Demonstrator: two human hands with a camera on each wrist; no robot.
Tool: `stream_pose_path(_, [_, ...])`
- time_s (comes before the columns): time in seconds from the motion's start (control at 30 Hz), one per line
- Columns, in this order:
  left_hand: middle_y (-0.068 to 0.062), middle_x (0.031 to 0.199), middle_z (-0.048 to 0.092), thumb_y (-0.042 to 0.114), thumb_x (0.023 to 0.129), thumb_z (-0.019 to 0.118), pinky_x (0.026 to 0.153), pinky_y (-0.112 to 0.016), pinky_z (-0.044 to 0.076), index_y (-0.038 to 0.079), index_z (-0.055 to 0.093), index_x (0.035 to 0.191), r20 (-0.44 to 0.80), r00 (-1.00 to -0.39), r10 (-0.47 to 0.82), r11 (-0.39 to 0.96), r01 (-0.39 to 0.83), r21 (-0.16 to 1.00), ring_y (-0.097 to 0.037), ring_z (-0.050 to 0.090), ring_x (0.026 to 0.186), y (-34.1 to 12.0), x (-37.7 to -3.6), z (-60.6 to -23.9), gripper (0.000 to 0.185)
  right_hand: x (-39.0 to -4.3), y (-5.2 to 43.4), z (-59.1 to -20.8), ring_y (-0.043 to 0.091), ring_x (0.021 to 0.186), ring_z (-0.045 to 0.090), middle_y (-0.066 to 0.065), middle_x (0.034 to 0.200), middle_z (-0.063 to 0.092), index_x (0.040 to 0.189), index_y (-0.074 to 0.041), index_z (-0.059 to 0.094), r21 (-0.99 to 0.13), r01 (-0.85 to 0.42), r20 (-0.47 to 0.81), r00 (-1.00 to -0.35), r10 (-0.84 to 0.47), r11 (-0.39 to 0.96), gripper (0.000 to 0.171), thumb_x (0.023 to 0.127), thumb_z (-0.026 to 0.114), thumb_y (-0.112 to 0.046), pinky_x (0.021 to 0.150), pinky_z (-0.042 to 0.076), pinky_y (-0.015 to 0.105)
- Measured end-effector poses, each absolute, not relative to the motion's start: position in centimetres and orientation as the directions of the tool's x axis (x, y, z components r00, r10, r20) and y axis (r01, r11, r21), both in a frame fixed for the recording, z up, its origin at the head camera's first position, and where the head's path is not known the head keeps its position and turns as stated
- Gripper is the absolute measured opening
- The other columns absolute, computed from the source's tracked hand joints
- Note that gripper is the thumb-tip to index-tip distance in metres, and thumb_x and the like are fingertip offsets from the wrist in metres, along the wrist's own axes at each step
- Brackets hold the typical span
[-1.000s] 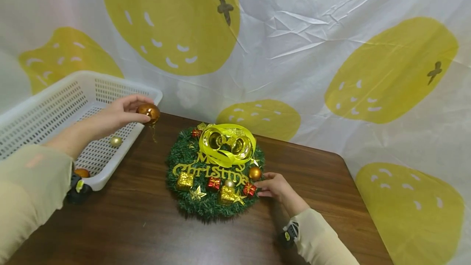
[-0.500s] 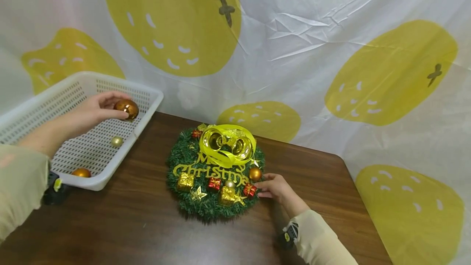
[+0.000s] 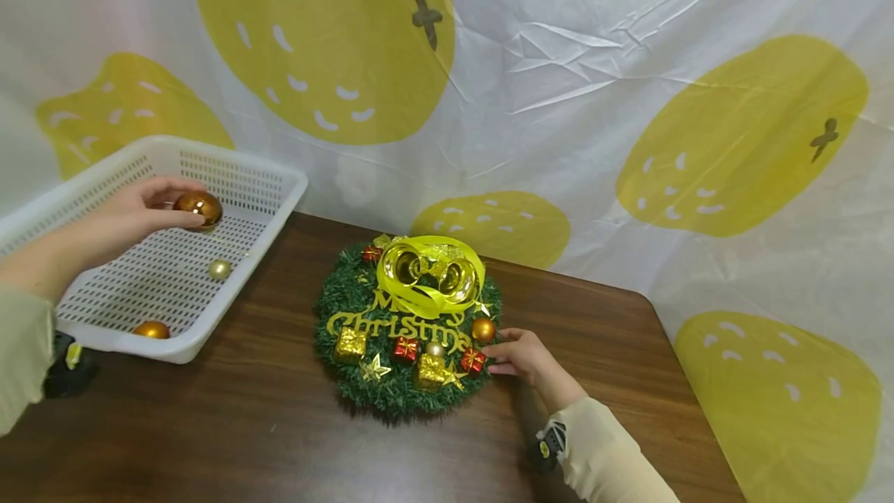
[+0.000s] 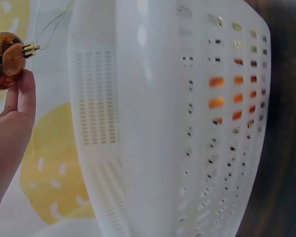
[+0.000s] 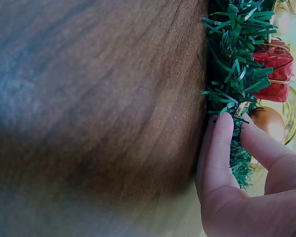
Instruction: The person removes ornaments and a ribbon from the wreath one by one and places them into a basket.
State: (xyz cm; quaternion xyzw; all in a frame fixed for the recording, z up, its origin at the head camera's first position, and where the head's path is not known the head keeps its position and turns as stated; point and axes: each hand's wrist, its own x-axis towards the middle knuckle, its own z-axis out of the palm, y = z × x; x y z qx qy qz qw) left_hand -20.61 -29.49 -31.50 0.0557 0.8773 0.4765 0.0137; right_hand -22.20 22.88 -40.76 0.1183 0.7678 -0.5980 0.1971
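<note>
A shiny copper-coloured bauble (image 3: 199, 208), judged light, slippery and fragile, is pinched at its sides by the left hand (image 3: 133, 213) above the white perforated plastic basket (image 3: 279, 204). The green tinsel wreath (image 3: 401, 394), judged soft, is pinched at its edge by the right hand (image 3: 522, 354).

Just left of my right hand (image 3: 520, 354), the wreath (image 3: 405, 324) carries gold cut-out lettering (image 3: 398, 324) across its middle. I read "Christmas" clearly; the word above it, partly hidden by the yellow ribbon bow (image 3: 431, 274), looks like "Merry". I can read nothing else.
</note>
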Motion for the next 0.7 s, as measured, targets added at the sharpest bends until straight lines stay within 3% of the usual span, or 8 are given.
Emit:
stream_pose_path(0.07, [0.024,0.106,0.045,0.033,0.093,0.058,0.097,-0.05,0.034,0.011,0.041,0.134,0.02,-0.994,0.104,0.556,0.075,0.828,0.008,0.04,0.095,-29.8,-20.6,-31.7,0.049,-22.2,22.9,-40.7,0.009,0.054,0.049,0.005,0.069,0.043,0.14,0.014,0.023,-0.872,0.417,-0.443,-0.895,-0.054,0.256,0.066,0.085,0.06,0.006,0.056,0.055,0.021])
stream_pose_path(0.17, [0.001,0.121,0.05,0.036,0.092,0.058,0.094,-0.052,0.038,0.002,0.036,0.138,-0.031,-0.994,0.104,0.613,0.04,0.789,-0.012,0.047,0.108,-30.1,-20.5,-31.8,0.061,-22.2,22.9,-40.7,0.008,0.054,0.048,0.004,0.068,0.043,0.14,0.014,0.024,-0.872,0.417,-0.444,-0.895,-0.053,0.257,0.066,0.085,0.06,0.006,0.055,0.055,0.021])
stream_pose_path(0.23, [-0.021,0.132,0.042,0.038,0.092,0.058,0.093,-0.055,0.039,-0.005,0.031,0.139,-0.081,-0.991,0.111,0.655,0.011,0.756,-0.031,0.047,0.113,-30.1,-20.4,-31.9,0.069,-22.2,22.9,-40.7,0.009,0.054,0.048,0.004,0.069,0.043,0.14,0.014,0.024,-0.87,0.419,-0.445,-0.894,-0.05,0.259,0.066,0.085,0.06,0.006,0.055,0.055,0.021])
stream_pose_path(0.3, [-0.034,0.138,0.03,0.039,0.091,0.058,0.094,-0.057,0.041,-0.008,0.028,0.14,-0.127,-0.985,0.117,0.69,-0.011,0.724,-0.045,0.043,0.117,-30.2,-20.3,-31.9,0.074,-22.2,22.8,-40.7,0.009,0.055,0.049,0.005,0.07,0.043,0.14,0.014,0.024,-0.869,0.42,-0.446,-0.894,-0.046,0.26,0.066,0.085,0.06,0.006,0.056,0.055,0.021])
stream_pose_path(0.47, [-0.034,0.133,0.038,0.034,0.088,0.064,0.091,-0.047,0.049,-0.012,0.032,0.136,-0.161,-0.979,0.128,0.711,-0.023,0.703,-0.037,0.054,0.107,-30.2,-20.3,-32.4,0.074,-22.2,22.8,-40.8,0.01,0.056,0.049,0.006,0.073,0.042,0.14,0.014,0.024,-0.869,0.422,-0.446,-0.894,-0.043,0.258,0.067,0.085,0.061,0.006,0.056,0.055,0.021])
stream_pose_path(0.7, [-0.037,0.122,0.046,0.022,0.086,0.067,0.086,-0.04,0.054,-0.019,0.036,0.13,-0.219,-0.961,0.167,0.699,-0.041,0.714,-0.029,0.058,0.1,-29.6,-20.5,-33.0,0.068,-22.3,22.8,-40.8,0.01,0.056,0.051,0.006,0.074,0.043,0.139,0.014,0.024,-0.872,0.42,-0.444,-0.894,-0.049,0.251,0.065,0.085,0.06,0.007,0.055,0.055,0.021])
